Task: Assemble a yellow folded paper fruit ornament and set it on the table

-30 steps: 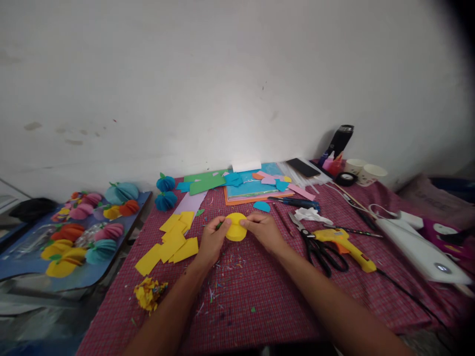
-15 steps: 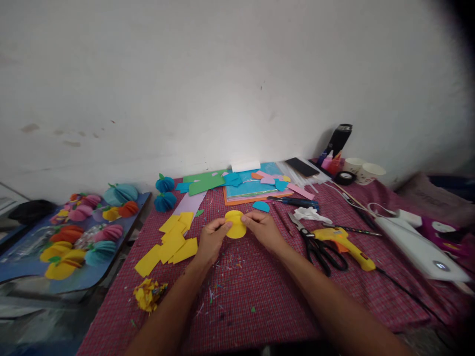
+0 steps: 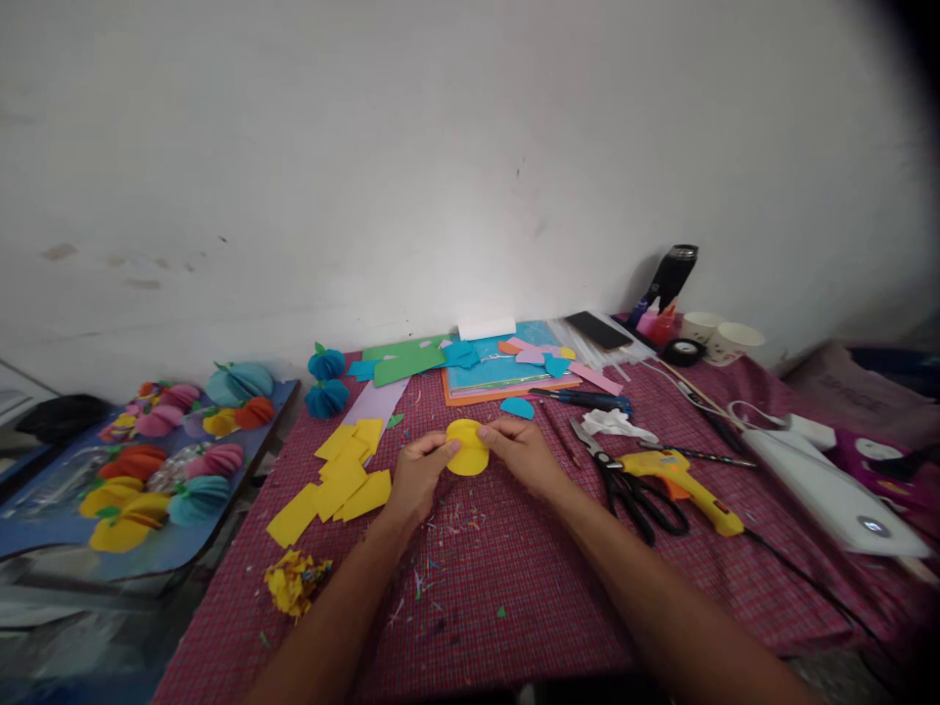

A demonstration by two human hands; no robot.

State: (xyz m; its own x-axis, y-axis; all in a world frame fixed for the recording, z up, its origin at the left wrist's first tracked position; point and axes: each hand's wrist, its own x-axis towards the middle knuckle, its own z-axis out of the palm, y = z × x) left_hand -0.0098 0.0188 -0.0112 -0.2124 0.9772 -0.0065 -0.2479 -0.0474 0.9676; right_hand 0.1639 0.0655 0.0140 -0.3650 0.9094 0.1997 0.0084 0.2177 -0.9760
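Table (image 3: 529,597) under red checked cloth, strewn with craft supplies.
Left of black scissors (image 3: 633,494): yellow paper squares (image 3: 339,480) and crumpled yellow scraps (image 3: 295,582). Just right of scissors: yellow glue gun (image 3: 686,485). Behind scissors, toward wall: stacked coloured sheets (image 3: 485,367), white tissue (image 3: 615,424).

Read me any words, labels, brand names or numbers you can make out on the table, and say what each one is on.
None can be read.
Black bottle: no legible label.
Small glue bottles: labels too small and blurred.
Paper cups: no print legible.
Yellow glue gun: no marking readable.
Yellow paper disc held by both hands: plain.
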